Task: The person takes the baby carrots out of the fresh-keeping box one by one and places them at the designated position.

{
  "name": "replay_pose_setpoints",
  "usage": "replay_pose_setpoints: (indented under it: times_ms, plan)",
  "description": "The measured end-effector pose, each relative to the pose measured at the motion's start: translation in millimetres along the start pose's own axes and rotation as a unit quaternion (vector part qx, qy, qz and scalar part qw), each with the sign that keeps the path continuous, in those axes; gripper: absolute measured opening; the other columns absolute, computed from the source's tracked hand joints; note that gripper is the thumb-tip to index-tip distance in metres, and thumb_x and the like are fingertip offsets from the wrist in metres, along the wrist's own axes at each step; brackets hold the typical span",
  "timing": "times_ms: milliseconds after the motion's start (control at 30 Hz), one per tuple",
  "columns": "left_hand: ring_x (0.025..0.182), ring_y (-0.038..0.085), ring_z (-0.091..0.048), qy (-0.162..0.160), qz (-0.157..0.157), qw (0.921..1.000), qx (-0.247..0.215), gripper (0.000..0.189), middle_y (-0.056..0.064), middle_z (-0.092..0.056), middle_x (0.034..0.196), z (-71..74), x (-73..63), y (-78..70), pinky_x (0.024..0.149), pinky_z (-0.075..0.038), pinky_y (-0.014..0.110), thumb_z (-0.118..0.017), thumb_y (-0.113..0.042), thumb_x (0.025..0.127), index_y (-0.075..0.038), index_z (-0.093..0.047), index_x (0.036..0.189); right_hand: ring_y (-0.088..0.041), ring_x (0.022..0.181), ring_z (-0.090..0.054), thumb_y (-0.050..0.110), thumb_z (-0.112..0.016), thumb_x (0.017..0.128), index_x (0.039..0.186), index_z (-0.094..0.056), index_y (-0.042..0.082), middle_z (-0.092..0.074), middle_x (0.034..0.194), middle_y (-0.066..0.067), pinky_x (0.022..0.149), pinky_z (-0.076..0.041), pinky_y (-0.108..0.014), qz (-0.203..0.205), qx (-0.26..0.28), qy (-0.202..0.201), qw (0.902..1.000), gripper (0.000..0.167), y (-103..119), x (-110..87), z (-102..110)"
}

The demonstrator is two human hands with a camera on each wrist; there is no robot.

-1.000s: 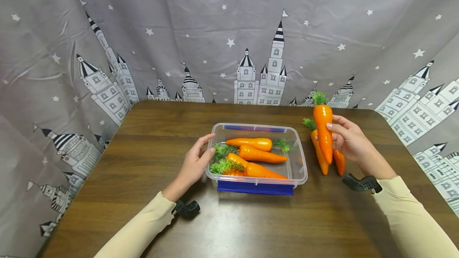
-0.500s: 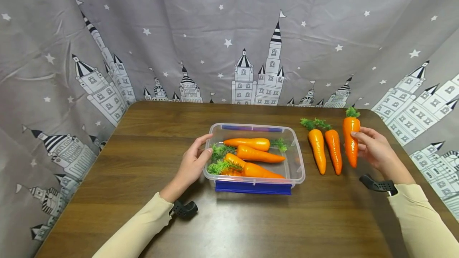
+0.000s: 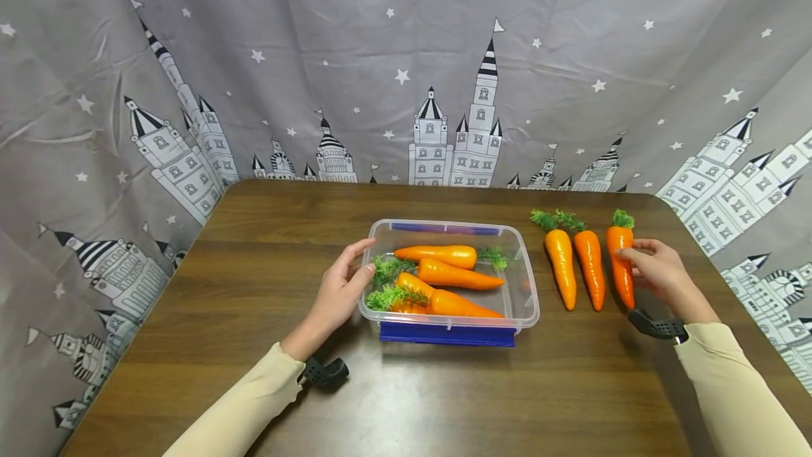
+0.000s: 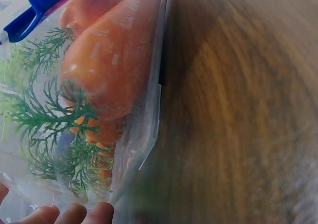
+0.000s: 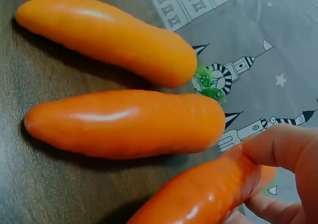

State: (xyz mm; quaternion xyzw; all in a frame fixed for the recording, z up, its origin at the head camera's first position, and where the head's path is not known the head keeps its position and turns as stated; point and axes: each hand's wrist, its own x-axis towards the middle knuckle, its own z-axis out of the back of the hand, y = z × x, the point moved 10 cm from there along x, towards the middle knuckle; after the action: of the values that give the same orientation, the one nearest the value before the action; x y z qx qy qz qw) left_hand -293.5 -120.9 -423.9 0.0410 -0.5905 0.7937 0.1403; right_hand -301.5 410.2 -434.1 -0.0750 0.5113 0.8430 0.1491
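My right hand (image 3: pixel 660 270) pinches an orange carrot (image 3: pixel 619 259) with a green leafy top, low over the right side of the table. In the right wrist view, thumb and fingers hold this carrot (image 5: pixel 198 194) near its thick end. Just left of it, two more carrots, one lighter (image 3: pixel 560 266) and one deeper orange (image 3: pixel 591 270), lie side by side with tips toward me. My left hand (image 3: pixel 339 288) touches the left end of a clear plastic container (image 3: pixel 523 302), its fingers relaxed. In the left wrist view, fingertips (image 4: pixel 99 215) are at the container wall.
Several carrots (image 3: pixel 459 275) with green tops lie inside the container, which has blue clips (image 3: pixel 447 333) front and back. Beneath is a brown wooden table (image 3: pixel 273 231). Behind it hangs a grey curtain (image 3: pixel 355 41) with stars and castles.
My right hand has carried its carrot to the right and lowered it beside the other two, in line with them. The left hand has stayed at the container.
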Motion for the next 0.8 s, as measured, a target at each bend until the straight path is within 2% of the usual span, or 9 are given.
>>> replay_pose_setpoints:
  times_ms: [167,400,600,700,800]
  plan:
    - [0.117,0.043,-0.067,0.0,0.0,1.0,-0.002,0.046,0.026,-0.05,0.149,-0.1,0.1,0.3,0.081,-0.056,0.023,-0.053,-0.009,0.102,-0.009,-0.049,0.148,0.001,0.073,-0.06,0.026,-0.054,0.102,0.149,-0.018,-0.019,-0.057,0.09,0.007,0.067,-0.06,-0.027,-0.002,-0.028,-0.007,0.9996,0.075,-2.2,1.4,0.6]
    - [0.117,0.044,-0.067,-0.001,-0.001,1.0,-0.005,0.046,0.026,-0.05,0.149,-0.6,0.9,0.3,0.08,-0.056,0.023,-0.054,-0.009,0.102,-0.008,-0.049,0.148,-0.002,0.068,-0.059,0.03,-0.054,0.101,0.148,-0.022,-0.019,-0.057,0.086,0.002,0.065,-0.059,-0.027,-0.013,-0.067,-0.011,0.9976,0.074,-7.0,0.4,0.7]
    - [0.117,0.043,-0.067,-0.001,-0.001,1.0,-0.006,0.046,0.026,-0.051,0.149,-0.3,1.6,0.5,0.08,-0.057,0.023,-0.054,-0.009,0.102,-0.007,-0.049,0.148,-0.005,0.067,-0.057,0.03,-0.055,0.1,0.145,-0.029,-0.02,-0.057,0.097,-0.015,0.061,-0.058,-0.027,-0.012,-0.115,-0.037,0.9926,0.072,-5.0,-1.5,3.6]
    - [0.117,0.043,-0.067,-0.001,0.0,1.0,-0.007,0.046,0.025,-0.05,0.15,-0.6,1.2,0.0,0.08,-0.056,0.023,-0.054,-0.009,0.102,-0.008,-0.049,0.148,-0.004,0.066,-0.056,0.029,-0.055,0.099,0.146,-0.029,-0.018,-0.057,0.089,-0.009,0.061,-0.059,-0.027,-0.011,-0.113,-0.041,0.9928,0.072,-3.9,-1.8,3.0]
    - [0.117,0.043,-0.067,-0.002,0.0,1.0,-0.006,0.046,0.025,-0.05,0.15,-0.6,0.9,-0.2,0.08,-0.056,0.022,-0.054,-0.009,0.102,-0.008,-0.049,0.148,-0.001,0.065,-0.057,0.028,-0.054,0.1,0.148,-0.025,-0.017,-0.056,0.081,0.002,0.063,-0.06,-0.026,-0.01,-0.082,-0.035,0.9959,0.072,-4.3,-1.1,1.1]
